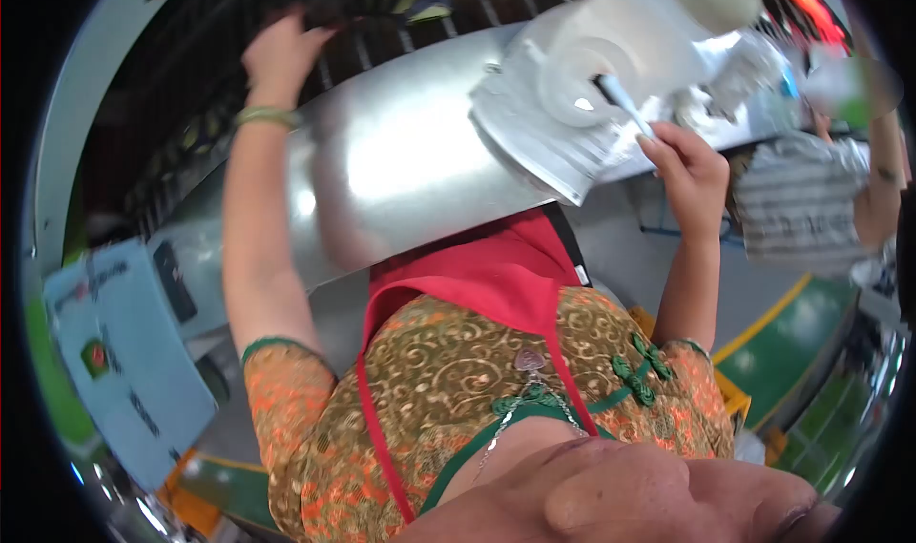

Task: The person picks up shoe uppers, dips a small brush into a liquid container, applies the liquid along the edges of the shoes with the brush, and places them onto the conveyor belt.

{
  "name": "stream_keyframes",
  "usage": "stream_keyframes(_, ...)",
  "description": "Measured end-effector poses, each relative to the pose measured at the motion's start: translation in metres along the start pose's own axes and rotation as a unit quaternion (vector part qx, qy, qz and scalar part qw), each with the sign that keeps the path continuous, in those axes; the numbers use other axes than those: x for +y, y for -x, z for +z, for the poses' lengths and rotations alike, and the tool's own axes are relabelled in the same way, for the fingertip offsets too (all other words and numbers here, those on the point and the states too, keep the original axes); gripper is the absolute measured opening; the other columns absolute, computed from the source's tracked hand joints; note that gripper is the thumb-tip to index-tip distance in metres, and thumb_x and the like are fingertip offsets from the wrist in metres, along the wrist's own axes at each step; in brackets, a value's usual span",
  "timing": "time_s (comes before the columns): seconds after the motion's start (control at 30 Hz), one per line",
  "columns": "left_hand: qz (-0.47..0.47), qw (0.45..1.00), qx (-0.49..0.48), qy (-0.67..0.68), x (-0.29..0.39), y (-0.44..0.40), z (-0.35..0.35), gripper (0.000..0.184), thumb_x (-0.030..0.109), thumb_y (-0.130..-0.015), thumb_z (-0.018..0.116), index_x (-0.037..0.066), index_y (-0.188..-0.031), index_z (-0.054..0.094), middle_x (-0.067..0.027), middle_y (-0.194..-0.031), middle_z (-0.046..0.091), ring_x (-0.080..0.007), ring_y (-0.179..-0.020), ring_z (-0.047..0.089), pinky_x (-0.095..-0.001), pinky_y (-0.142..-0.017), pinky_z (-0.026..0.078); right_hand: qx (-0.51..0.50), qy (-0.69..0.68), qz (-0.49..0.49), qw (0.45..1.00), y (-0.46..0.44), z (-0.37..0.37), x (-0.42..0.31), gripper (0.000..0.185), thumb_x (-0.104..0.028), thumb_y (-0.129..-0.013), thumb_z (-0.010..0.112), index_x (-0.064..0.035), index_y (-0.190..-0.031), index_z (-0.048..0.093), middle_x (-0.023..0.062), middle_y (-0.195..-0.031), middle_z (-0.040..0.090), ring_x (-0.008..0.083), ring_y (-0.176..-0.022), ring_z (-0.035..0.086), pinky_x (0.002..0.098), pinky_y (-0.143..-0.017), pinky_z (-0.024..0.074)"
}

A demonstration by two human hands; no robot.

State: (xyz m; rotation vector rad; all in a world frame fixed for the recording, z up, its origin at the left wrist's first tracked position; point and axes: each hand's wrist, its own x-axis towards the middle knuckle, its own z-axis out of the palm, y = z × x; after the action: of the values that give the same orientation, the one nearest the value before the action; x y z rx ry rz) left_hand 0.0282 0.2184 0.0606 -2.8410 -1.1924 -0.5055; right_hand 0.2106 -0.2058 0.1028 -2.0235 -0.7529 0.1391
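Silvery sheet (534,147) lying on metal surface (401,166) by translucent container (630,42); left hand (280,58) reaching over dark barred rack (382,37), grip blurred, cannot tell. Right hand (689,164) gripping brush (625,104) near container, showing pale handle, dark tip.

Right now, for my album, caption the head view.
Brush in the right hand at a pale container, left hand outstretched.

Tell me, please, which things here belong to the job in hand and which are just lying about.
Seemingly in use:
white-handled brush, in the right hand
translucent container at its tip
barred surface nearest the left hand

Seemingly lying about:
crumpled pale wrapping
pale-blue boxlike object, at left
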Motion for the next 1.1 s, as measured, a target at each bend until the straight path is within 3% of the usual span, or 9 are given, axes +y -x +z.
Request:
stream_keyframes(0.1, -0.035, 0.996, -0.065, -0.05, -0.058, -0.01, 0.037, 0.062, 0.034, -0.069, 0.072, 0.015, -0.124, 0.05, -0.0174, -0.108, 0.064, -0.034, -0.105, 0.059, -0.0449, -0.085, 0.048, 0.004, 0.228, -0.076, 0.971, -0.01, -0.008, -0.001, 0.018, -0.018, -0.076, 0.071, -0.0047, -0.088, 0.07, 0.0099, -0.074, 0.066, 0.023, -0.064, 0.064, 0.0299, -0.059, 0.0491)
stream_keyframes(0.3, -0.122, 0.975, -0.178, -0.059, -0.034, 0.001, 0.025, 0.069, 0.033, -0.065, 0.076, 0.009, -0.123, 0.049, -0.0176, -0.11, 0.064, -0.0346, -0.105, 0.06, -0.0435, -0.088, 0.046, -0.007, 0.434, -0.132, 0.891, -0.019, 0.004, -0.005, 0.016, -0.025, -0.078, 0.067, -0.0109, -0.083, 0.071, 0.0069, -0.074, 0.065, 0.0269, -0.068, 0.064, 0.0357, -0.06, 0.049)
stream_keyframes(0.43, -0.16, 0.952, -0.076, 0.249, -0.103, 0.005, 0.029, 0.065, 0.025, -0.065, 0.078, 0.002, -0.119, 0.051, -0.0145, -0.099, 0.067, -0.0267, -0.092, 0.064, -0.0367, -0.085, 0.049, -0.043, 0.419, -0.149, 0.895, -0.012, 0.008, -0.018, 0.015, -0.024, -0.081, 0.066, -0.0109, -0.085, 0.072, 0.0063, -0.069, 0.065, 0.0222, -0.06, 0.063, 0.0322, -0.056, 0.0482)
stream_keyframes(0.57, -0.096, 0.62, 0.11, 0.771, -0.064, 0.058, -0.007, 0.05, -0.003, -0.074, 0.066, 0.006, -0.121, 0.051, -0.0128, -0.115, 0.059, -0.0273, -0.102, 0.06, -0.038, -0.088, 0.051, -0.167, 0.054, 0.173, 0.969, -0.031, -0.005, 0.02, 0.026, -0.026, -0.09, 0.059, -0.0029, -0.09, 0.07, 0.0037, -0.06, 0.059, 0.0088, -0.043, 0.047, 0.0233, -0.042, 0.0373)
stream_keyframes(0.67, -0.096, 0.555, 0.053, 0.825, -0.033, 0.108, -0.024, 0.051, -0.003, -0.073, 0.062, 0.005, -0.121, 0.048, -0.0155, -0.124, 0.05, -0.0372, -0.114, 0.053, -0.0583, -0.089, 0.05, -0.199, -0.169, 0.274, 0.926, -0.031, -0.003, 0.035, 0.029, -0.026, -0.093, 0.057, 0.001, -0.095, 0.068, 0.0031, -0.058, 0.057, 0.005, -0.04, 0.039, 0.0198, -0.038, 0.0305)
stream_keyframes(0.8, -0.107, 0.454, -0.053, 0.883, 0.011, 0.155, -0.012, 0.05, -0.001, -0.068, 0.071, 0.009, -0.113, 0.051, -0.0113, -0.124, 0.051, -0.0361, -0.117, 0.051, -0.0521, -0.088, 0.054, -0.223, -0.363, 0.312, 0.849, -0.029, 0.003, 0.043, 0.029, -0.025, -0.093, 0.056, 0.0015, -0.099, 0.066, 0.0041, -0.06, 0.058, 0.0055, -0.039, 0.039, 0.0186, -0.035, 0.0277)
stream_keyframes(0.9, -0.153, 0.432, -0.025, 0.888, 0.054, 0.169, -0.015, 0.054, -0.005, -0.065, 0.071, 0.005, -0.115, 0.052, -0.0087, -0.114, 0.055, -0.0297, -0.115, 0.053, -0.0467, -0.091, 0.053, -0.195, -0.336, 0.268, 0.882, -0.029, 0.007, 0.038, 0.024, -0.022, -0.087, 0.064, 0.001, -0.091, 0.068, 0.0041, -0.063, 0.061, 0.0058, -0.044, 0.045, 0.0178, -0.041, 0.0319)
stream_keyframes(1.0, -0.107, 0.544, -0.002, 0.832, 0.081, 0.173, -0.015, 0.06, -0.009, -0.06, 0.072, 0.005, -0.115, 0.053, -0.0055, -0.109, 0.055, -0.0238, -0.109, 0.055, -0.0401, -0.092, 0.051, -0.107, -0.197, 0.162, 0.961, -0.022, 0.016, 0.039, 0.021, -0.018, -0.081, 0.07, 0.0009, -0.091, 0.071, 0.0053, -0.069, 0.066, 0.0091, -0.054, 0.055, 0.0198, -0.05, 0.0417)
stream_keyframes(1.1, 0.097, 0.813, 0.143, 0.557, 0.099, 0.166, -0.015, 0.054, 0.0, -0.071, 0.075, 0.001, -0.118, 0.05, -0.0135, -0.122, 0.055, -0.0246, -0.108, 0.057, -0.0371, -0.091, 0.051, 0.036, 0.066, 0.027, 0.997, -0.008, 0.025, 0.036, 0.022, -0.015, -0.076, 0.075, -0.0006, -0.092, 0.072, 0.0045, -0.074, 0.068, 0.0106, -0.065, 0.061, 0.0222, -0.062, 0.0472)
